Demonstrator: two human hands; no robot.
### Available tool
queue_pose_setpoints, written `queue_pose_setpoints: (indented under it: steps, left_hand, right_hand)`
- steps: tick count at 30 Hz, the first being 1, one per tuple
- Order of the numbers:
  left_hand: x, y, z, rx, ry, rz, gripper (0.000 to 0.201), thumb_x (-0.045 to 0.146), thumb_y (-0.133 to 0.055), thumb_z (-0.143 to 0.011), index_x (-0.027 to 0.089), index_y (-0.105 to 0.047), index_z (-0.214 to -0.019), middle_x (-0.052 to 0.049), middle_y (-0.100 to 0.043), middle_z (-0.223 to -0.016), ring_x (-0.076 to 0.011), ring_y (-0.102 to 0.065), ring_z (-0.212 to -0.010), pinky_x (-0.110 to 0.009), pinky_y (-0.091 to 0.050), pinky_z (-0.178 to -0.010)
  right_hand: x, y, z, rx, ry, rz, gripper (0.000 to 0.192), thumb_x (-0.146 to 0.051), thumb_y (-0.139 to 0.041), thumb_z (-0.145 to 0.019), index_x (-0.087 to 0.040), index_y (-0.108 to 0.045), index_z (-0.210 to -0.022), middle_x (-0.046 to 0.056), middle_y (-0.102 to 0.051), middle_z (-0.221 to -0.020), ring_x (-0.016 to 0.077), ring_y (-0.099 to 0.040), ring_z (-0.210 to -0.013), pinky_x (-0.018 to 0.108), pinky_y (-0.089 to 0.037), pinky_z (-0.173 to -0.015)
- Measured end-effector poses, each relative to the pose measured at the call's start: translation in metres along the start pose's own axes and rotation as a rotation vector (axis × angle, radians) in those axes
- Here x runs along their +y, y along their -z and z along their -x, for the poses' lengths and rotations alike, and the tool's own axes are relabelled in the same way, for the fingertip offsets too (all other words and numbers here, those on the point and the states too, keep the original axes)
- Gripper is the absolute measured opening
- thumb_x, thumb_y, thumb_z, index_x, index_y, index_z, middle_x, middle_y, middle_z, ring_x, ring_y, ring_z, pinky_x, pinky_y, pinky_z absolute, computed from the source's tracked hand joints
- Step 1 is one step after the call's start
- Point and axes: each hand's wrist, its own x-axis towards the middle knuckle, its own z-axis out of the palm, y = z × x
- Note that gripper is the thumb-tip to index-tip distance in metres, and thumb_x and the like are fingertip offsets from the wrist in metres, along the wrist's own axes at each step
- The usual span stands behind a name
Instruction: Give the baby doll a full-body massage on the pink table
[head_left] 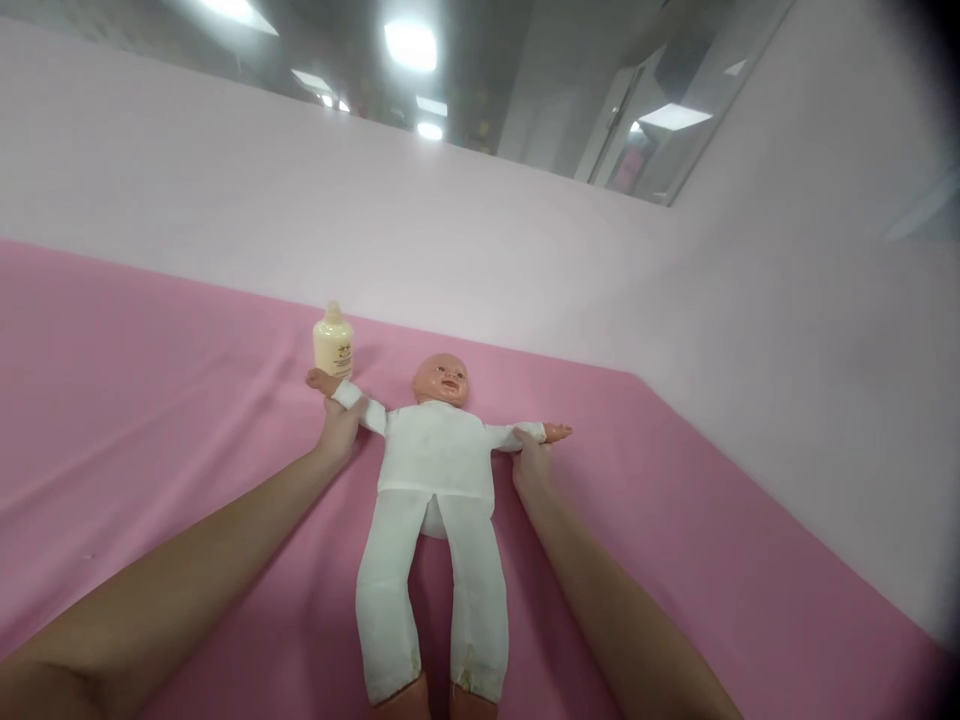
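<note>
Now: left hand [341,425] closed around the doll's [431,470] sleeved forearm, fingers wrapped over the white cloth just below the small bare fist, thumb side up. Right hand [531,462] likewise closed on the other sleeve, gripping near the wrist, with the doll's tiny hand poking out just past the fingers. Both forearms stretched forward from the lower corners, one on each side of the doll's legs. Doll flat on its back, arms held out sideways, head pointing away toward the wall, legs coming toward the camera; dressed in a white one-piece suit, feet bare at the lower edge and partly cut off. Lying on a pink sheet [150,400] with soft creases running across on the left. Just beyond the left hand, a cream bottle [333,342] standing upright with a small cap, beside the doll's fist, whether touching it cannot be told. Behind that, a pale pink wall [450,230], turning a corner on the right; ceiling lights above.
</note>
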Motion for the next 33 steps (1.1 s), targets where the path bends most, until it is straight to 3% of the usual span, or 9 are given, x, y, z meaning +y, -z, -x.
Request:
queue_pose_setpoints:
  steps: [2,5,9,14,18,22,26,30,33]
  left_hand:
    - [0.002,-0.002,0.001,0.015,0.076,0.005,0.073,0.025,-0.073,-0.07,0.031,-0.029,-0.129,-0.008,-0.051,-0.124,-0.0252,-0.054,-0.116,-0.044,-0.05,-0.094]
    - [0.005,-0.003,0.003,-0.039,0.046,-0.105,0.098,0.02,-0.079,-0.061,0.034,-0.019,-0.138,-0.009,-0.044,-0.135,-0.0272,-0.049,-0.123,-0.045,-0.046,-0.1]
    - [0.008,-0.003,0.007,-0.113,-0.115,-0.305,0.093,0.021,-0.066,-0.074,0.029,-0.01,-0.147,-0.013,-0.04,-0.144,-0.0275,-0.046,-0.129,-0.047,-0.04,-0.107]
    - [0.02,-0.009,0.018,-0.37,-0.385,-0.634,0.07,0.011,-0.045,-0.081,0.021,-0.029,-0.148,-0.011,-0.047,-0.143,-0.0262,-0.045,-0.131,-0.047,-0.033,-0.113]
    - [0.023,-0.013,0.023,-0.534,-0.452,-0.864,0.066,0.004,-0.039,-0.079,0.028,-0.048,-0.14,-0.002,-0.048,-0.145,-0.0251,-0.045,-0.132,-0.047,-0.034,-0.113]
    - [0.022,-0.013,0.024,-0.511,-0.415,-0.934,0.063,0.008,-0.041,-0.081,0.031,-0.049,-0.139,-0.001,-0.048,-0.146,-0.0264,-0.046,-0.131,-0.048,-0.035,-0.111]
    - [0.022,-0.013,0.023,-0.489,-0.378,-0.789,0.055,0.011,-0.043,-0.082,0.026,-0.052,-0.134,-0.005,-0.056,-0.137,-0.0258,-0.05,-0.126,-0.046,-0.038,-0.109]
    - [0.017,-0.007,0.017,-0.236,-0.184,-0.6,0.047,0.026,-0.057,-0.08,0.019,-0.049,-0.126,-0.009,-0.064,-0.112,-0.0277,-0.062,-0.102,-0.047,-0.049,-0.092]
    - [0.008,0.0,0.006,-0.042,-0.088,-0.381,0.058,0.034,-0.068,-0.075,0.021,-0.041,-0.125,-0.009,-0.062,-0.109,-0.0264,-0.062,-0.1,-0.045,-0.052,-0.088]
  right_hand:
    - [0.003,0.0,-0.001,0.018,-0.099,-0.05,0.102,-0.027,-0.061,-0.074,-0.032,0.008,-0.15,0.013,-0.026,-0.155,0.026,-0.048,-0.131,0.045,-0.052,-0.098]
    - [0.0,-0.002,0.0,0.047,-0.113,-0.085,0.101,-0.033,-0.06,-0.077,-0.037,0.011,-0.148,0.007,-0.016,-0.159,0.0233,-0.042,-0.137,0.043,-0.052,-0.1]
    - [-0.012,-0.005,0.007,-0.004,0.048,0.05,0.085,-0.035,-0.054,-0.083,-0.035,-0.004,-0.151,0.002,-0.015,-0.16,0.022,-0.032,-0.143,0.046,-0.04,-0.111]
    - [-0.021,-0.008,0.021,-0.31,0.453,0.339,0.062,-0.018,-0.045,-0.084,-0.027,-0.035,-0.145,0.006,-0.041,-0.148,0.0227,-0.039,-0.136,0.05,-0.029,-0.116]
    - [-0.016,-0.011,0.025,-0.579,0.549,0.562,0.061,-0.004,-0.04,-0.076,-0.033,-0.059,-0.127,0.0,-0.047,-0.143,0.0221,-0.038,-0.136,0.05,-0.028,-0.116]
    - [-0.015,-0.011,0.027,-0.656,0.506,0.634,0.064,-0.001,-0.037,-0.074,-0.033,-0.062,-0.123,0.0,-0.045,-0.144,0.0219,-0.036,-0.137,0.05,-0.027,-0.116]
    - [-0.018,-0.012,0.03,-0.607,0.451,0.53,0.058,-0.007,-0.042,-0.077,-0.028,-0.055,-0.13,0.005,-0.048,-0.141,0.0223,-0.04,-0.134,0.047,-0.031,-0.115]
    - [-0.013,-0.01,0.021,-0.375,0.316,0.332,0.064,-0.023,-0.048,-0.086,-0.026,-0.028,-0.147,0.009,-0.044,-0.146,0.023,-0.045,-0.131,0.047,-0.04,-0.109]
    - [0.002,-0.001,0.004,-0.154,0.303,0.259,0.081,-0.029,-0.05,-0.085,-0.031,-0.004,-0.152,0.005,-0.016,-0.16,0.0228,-0.027,-0.145,0.048,-0.035,-0.113]
